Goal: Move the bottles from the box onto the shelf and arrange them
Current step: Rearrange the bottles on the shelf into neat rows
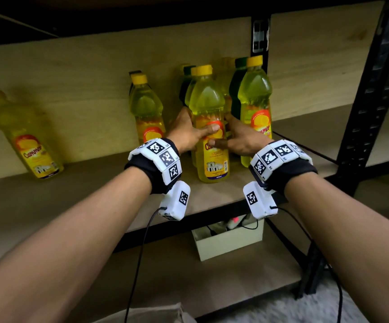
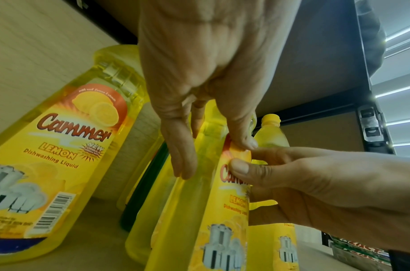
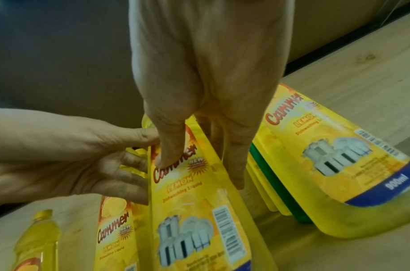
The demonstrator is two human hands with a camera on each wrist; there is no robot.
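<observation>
The shelf (image 1: 212, 199) is a wooden board in a black metal frame, with a light wooden panel (image 1: 72, 73) behind it. Below the shelf a small white box (image 1: 230, 243) stands with cables going into it.

On the shelf stand several yellow bottles of lemon dishwashing liquid. One bottle (image 1: 25, 136) stands alone at the far left, well apart from the others. A second bottle (image 1: 146, 108) stands closer to the middle. At the right a group of bottles stands close together near the back panel, and the front right bottle (image 1: 255, 106) of this group has a yellow cap. Behind it a dark green bottle (image 1: 235, 89) is partly hidden.

The front middle bottle (image 1: 209, 127) stands upright on the shelf, near the front of the group. Both hands hold it at the label. The left hand (image 1: 186, 131) grips it from the left side, with the thumb across the label front and the fingers (image 2: 183, 161) curled round the side. The right hand (image 1: 240, 138) grips it from the right side in the same way, its thumb just under the left thumb and its fingers (image 3: 236, 165) lying along the bottle side.
</observation>
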